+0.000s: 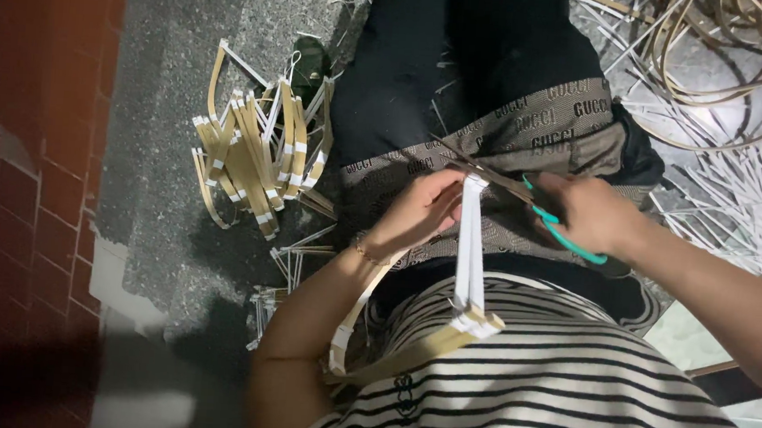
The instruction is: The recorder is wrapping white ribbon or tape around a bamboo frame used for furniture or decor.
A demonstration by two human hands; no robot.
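Seated over a grey speckled floor [177,96], the person works in the middle of the frame. The left hand [421,212] is pinched shut on the top of a bundle of white strips [470,246], which hangs straight down to a taped corner of tan cane [471,323] lying against the striped shirt. From that corner a longer tan band runs down to the lower left, under the forearm.

The right hand [588,213] is clenched through the teal handles of a pair of scissors [523,196]. The blades point left and meet the upper end of the white strips, just beside the left fingertips. I cannot tell whether the blades are parted or closed.

As to progress, a heap of bent tan pieces with white-taped ends [257,158] lies on the floor at upper left, which reads as work already finished. White offcuts [734,200] litter the right side, and loose coils of cane [734,59] sit at upper right, seemingly stock not yet used. So, by my judgement, a fair share is done and more remains.

Both forearms angle inward, wrists raised above the lap, elbows spread wide.
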